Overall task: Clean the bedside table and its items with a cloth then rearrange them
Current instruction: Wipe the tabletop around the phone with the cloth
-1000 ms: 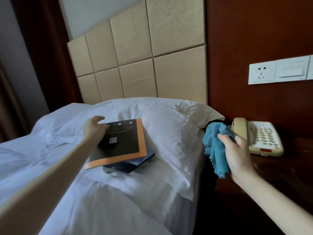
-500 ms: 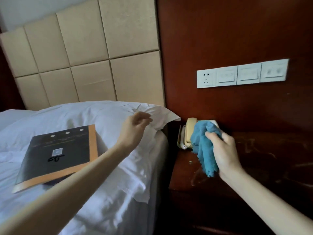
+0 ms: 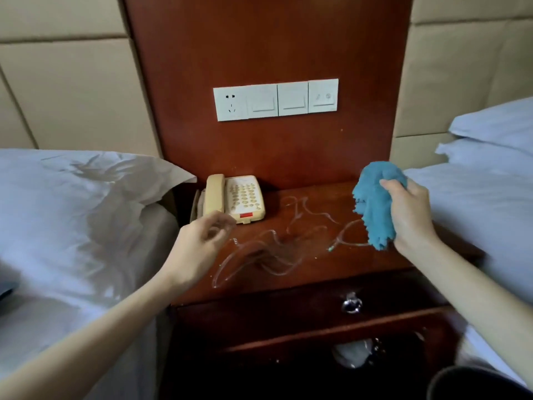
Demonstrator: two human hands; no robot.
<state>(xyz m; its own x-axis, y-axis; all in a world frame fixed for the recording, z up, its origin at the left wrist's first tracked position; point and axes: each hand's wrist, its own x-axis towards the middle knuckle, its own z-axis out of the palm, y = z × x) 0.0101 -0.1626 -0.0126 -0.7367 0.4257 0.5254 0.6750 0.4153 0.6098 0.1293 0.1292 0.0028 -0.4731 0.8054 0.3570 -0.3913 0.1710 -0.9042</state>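
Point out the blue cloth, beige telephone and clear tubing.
Blue crumpled cloth (image 3: 375, 210): head view, hanging folds.
Beige push-button telephone (image 3: 244, 197): head view, keypad.
Clear plastic tubing (image 3: 342, 233): head view, curve near its green tip.

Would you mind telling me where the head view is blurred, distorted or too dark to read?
In the head view, the left hand is motion-blurred at the fingers, whereas the right hand and blue cloth look sharp; the same head view bows the wall panels near its edges, and the space under the bedside table is too dark to read.
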